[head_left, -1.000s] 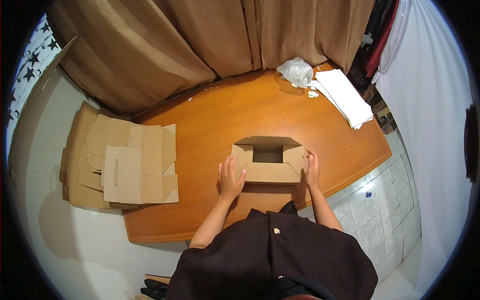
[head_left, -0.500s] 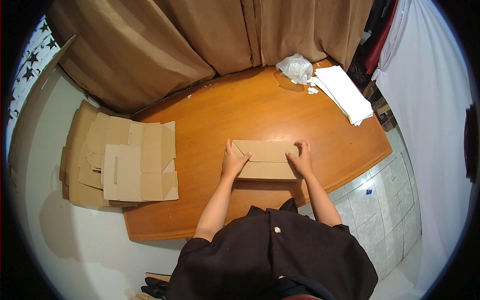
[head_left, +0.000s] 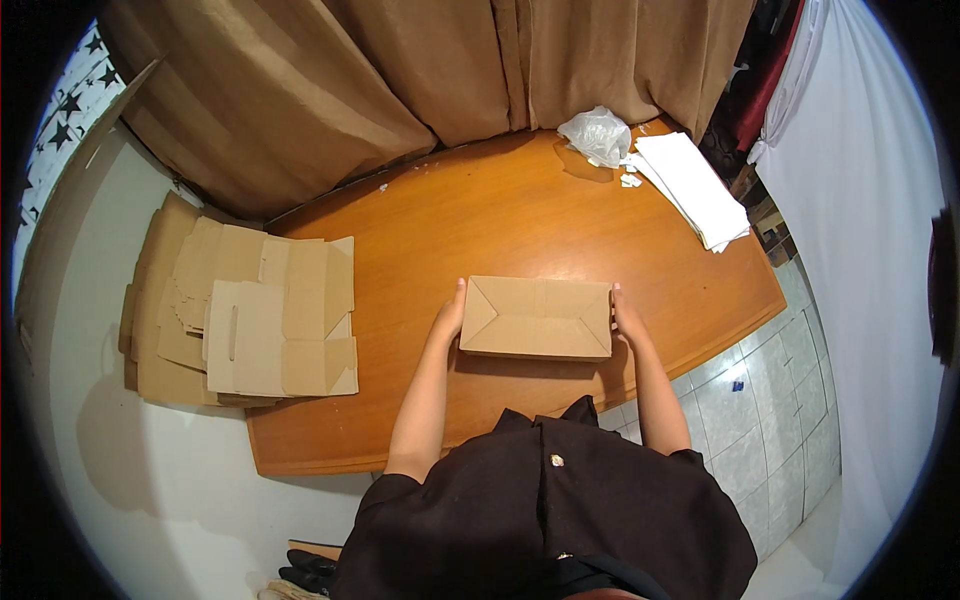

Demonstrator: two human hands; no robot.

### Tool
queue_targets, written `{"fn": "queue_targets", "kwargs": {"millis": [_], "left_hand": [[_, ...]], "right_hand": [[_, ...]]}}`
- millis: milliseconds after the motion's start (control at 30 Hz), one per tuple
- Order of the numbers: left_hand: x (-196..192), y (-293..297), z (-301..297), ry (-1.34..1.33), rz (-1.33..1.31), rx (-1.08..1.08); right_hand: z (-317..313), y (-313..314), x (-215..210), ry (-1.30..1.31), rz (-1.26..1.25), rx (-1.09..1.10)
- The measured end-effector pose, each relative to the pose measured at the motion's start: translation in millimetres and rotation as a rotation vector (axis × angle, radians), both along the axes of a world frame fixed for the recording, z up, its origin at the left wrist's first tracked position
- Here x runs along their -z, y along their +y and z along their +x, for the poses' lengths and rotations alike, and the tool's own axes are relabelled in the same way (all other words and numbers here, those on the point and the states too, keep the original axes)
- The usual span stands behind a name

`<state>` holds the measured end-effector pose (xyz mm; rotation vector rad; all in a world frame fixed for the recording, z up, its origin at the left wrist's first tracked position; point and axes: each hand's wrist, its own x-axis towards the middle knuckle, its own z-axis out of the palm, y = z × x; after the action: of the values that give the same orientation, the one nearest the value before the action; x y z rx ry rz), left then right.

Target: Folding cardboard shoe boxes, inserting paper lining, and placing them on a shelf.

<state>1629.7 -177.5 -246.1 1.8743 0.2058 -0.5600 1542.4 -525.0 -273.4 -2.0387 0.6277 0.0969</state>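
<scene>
A small brown cardboard box (head_left: 538, 315) stands on the wooden table in front of me. Diagonal creases run in from the corners of its upper face. My left hand (head_left: 452, 315) presses along the box's left end, thumb pointing up and away from me. At the opposite end my right hand (head_left: 625, 318) presses in the same way, so the box is held between both hands. The fingers of each hand are mostly hidden behind or below the box's ends.
Flattened cardboard boxes (head_left: 245, 335) are stacked at the table's left end. At the far right lie white sheets (head_left: 690, 190), a crumpled clear plastic bag (head_left: 597, 137) and small white scraps (head_left: 630, 181). A brown curtain (head_left: 420, 70) hangs along the back edge.
Both hands have slid from the top edges to the ends of the box. The thumbs no longer lie over its upper face, which now shows flat with both creased ends visible.
</scene>
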Motion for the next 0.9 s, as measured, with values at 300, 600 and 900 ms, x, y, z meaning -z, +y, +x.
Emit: {"fn": "queue_targets", "kwargs": {"millis": [300,600,900], "left_hand": [[-51.4,31.4,-7.6,-0.382,-0.751,-0.216],[17.2,36.7,-65.2,-0.629,-0.025,0.030],[4.1,9.1,-83.0,-0.647,0.190,-0.058]], "right_hand": [[0.6,10.8,-77.6,-0.481,0.710,0.121],[-27.3,45.0,-41.0,-0.543,0.612,0.143],[-52.4,38.9,-6.6,-0.569,0.165,-0.089]]}}
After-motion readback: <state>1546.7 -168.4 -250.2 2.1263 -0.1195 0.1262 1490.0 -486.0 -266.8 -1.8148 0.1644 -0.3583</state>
